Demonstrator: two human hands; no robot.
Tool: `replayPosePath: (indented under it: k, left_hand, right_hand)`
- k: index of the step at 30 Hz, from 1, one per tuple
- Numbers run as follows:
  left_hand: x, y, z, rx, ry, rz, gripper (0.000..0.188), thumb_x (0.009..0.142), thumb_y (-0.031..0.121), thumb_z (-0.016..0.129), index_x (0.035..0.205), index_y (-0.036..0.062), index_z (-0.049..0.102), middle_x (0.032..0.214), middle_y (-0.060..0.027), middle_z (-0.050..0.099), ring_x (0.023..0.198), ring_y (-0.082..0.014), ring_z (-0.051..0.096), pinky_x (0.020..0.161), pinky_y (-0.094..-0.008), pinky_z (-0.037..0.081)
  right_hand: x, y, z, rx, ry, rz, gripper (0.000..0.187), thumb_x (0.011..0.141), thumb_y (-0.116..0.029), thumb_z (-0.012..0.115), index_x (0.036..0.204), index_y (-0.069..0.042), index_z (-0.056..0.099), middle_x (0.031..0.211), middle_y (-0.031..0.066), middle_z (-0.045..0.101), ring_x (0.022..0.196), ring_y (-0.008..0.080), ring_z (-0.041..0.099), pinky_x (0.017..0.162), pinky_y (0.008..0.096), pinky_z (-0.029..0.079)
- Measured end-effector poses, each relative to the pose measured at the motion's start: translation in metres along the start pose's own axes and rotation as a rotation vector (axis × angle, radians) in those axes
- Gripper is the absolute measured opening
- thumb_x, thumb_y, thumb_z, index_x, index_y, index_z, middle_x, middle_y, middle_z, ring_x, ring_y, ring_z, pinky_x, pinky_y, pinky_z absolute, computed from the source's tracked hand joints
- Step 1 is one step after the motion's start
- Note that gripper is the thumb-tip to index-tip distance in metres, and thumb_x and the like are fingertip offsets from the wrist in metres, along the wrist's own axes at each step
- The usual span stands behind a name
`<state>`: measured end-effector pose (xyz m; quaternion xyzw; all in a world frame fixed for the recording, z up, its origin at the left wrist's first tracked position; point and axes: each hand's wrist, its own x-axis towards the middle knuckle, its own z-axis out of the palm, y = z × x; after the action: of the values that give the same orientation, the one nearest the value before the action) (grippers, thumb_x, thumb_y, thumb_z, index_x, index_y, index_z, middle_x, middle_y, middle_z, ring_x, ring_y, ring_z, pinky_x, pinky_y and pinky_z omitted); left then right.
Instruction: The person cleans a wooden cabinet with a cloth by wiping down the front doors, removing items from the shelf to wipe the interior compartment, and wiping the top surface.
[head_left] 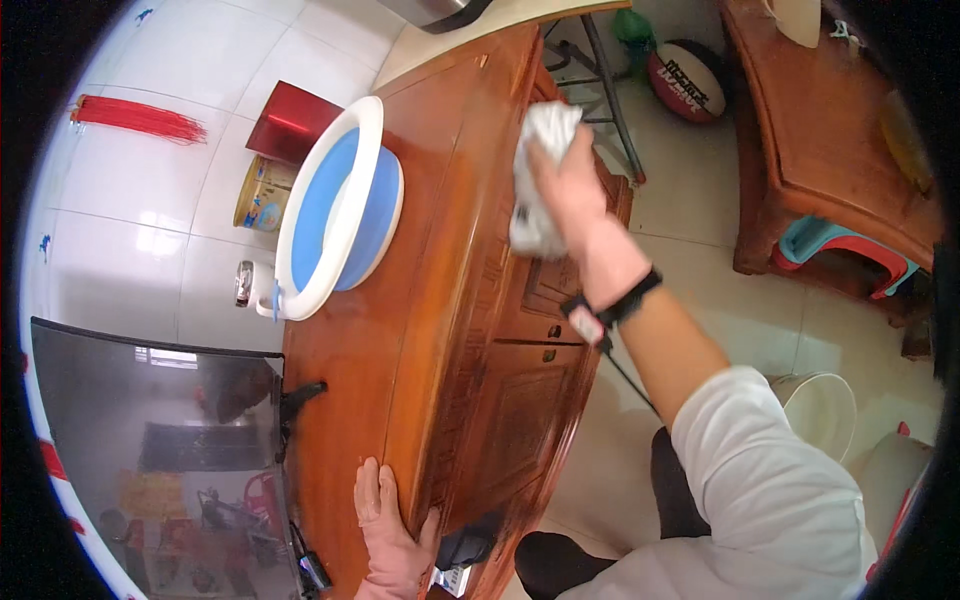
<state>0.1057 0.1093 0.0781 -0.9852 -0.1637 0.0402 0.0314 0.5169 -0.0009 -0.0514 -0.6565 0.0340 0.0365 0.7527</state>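
My right hand (pixel 575 190) is closed on a whitish cloth (pixel 537 215), slightly blurred, at the front edge of the brown wooden cabinet (pixel 340 400). A black strap with a small device and a cord circles my right wrist. At the near end of the cabinet top, my left hand (pixel 388 530) lies with its fingers stretched out and its thumb by the front edge. Both hands seem to wear thin pinkish gloves. A blue and white basin (pixel 385 225) stands tilted on its side against the things by the wall.
A dark television (pixel 160 430) stands at the left. Behind the basin are a red box (pixel 290 122) and a yellow tin (pixel 258 195). Across the floor are a ball (pixel 688 82), a wooden table (pixel 840 130), stacked plastic stools (pixel 845 250) and a pale bucket (pixel 820 410).
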Motion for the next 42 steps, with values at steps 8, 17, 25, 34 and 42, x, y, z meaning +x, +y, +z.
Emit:
replayPosePath:
  k: [8,17,25,34,42]
  left_hand:
    - [0.000,-0.006,0.004,0.005,-0.007,0.010,0.086,0.070,0.016,0.075,0.139,-0.0097,0.030,0.146,-0.0306,0.026,0.136,-0.0481,0.024,0.113,-0.0531,0.019]
    - [0.000,-0.002,0.003,0.020,-0.011,-0.001,0.087,0.070,0.016,0.075,0.140,-0.0082,0.030,0.148,-0.0298,0.024,0.137,-0.0473,0.023,0.113,-0.0528,0.018]
    - [0.003,0.006,0.000,0.012,0.002,0.009,0.088,0.070,0.012,0.075,0.143,-0.0058,0.028,0.149,-0.0283,0.025,0.137,-0.0454,0.024,0.114,-0.0493,0.018]
    - [-0.003,-0.006,-0.002,0.021,0.017,-0.015,0.086,0.071,0.015,0.075,0.143,-0.0032,0.030,0.149,-0.0259,0.026,0.138,-0.0439,0.024,0.114,-0.0516,0.018]
    - [0.000,0.003,0.002,-0.001,0.107,0.023,0.087,0.071,0.010,0.074,0.144,-0.0003,0.030,0.149,-0.0229,0.030,0.137,-0.0417,0.027,0.114,-0.0486,0.020]
  right_hand:
    - [-0.030,0.029,0.001,0.027,-0.182,0.008,0.072,0.087,-0.033,0.065,0.140,-0.007,0.024,0.130,0.0274,0.049,0.117,0.0437,0.053,0.096,0.0459,0.045]
    - [-0.136,0.067,0.017,-0.082,-0.102,-0.479,0.083,0.086,-0.034,0.065,0.145,-0.002,0.017,0.130,0.0322,0.045,0.114,0.0500,0.052,0.097,0.0514,0.043]
    - [0.011,0.018,-0.011,0.084,-0.005,-0.031,0.066,0.087,-0.031,0.065,0.134,-0.002,0.031,0.125,0.0274,0.050,0.109,0.0435,0.056,0.094,0.0469,0.046]
    - [-0.249,0.061,-0.006,-0.259,-0.519,0.305,0.080,0.087,-0.038,0.065,0.143,-0.003,0.021,0.130,0.0316,0.047,0.115,0.0461,0.053,0.094,0.0510,0.045]
    - [-0.211,0.091,-0.055,0.435,-0.440,0.528,0.050,0.087,-0.027,0.070,0.128,-0.008,0.050,0.113,0.0086,0.063,0.095,0.0197,0.062,0.083,0.0360,0.053]
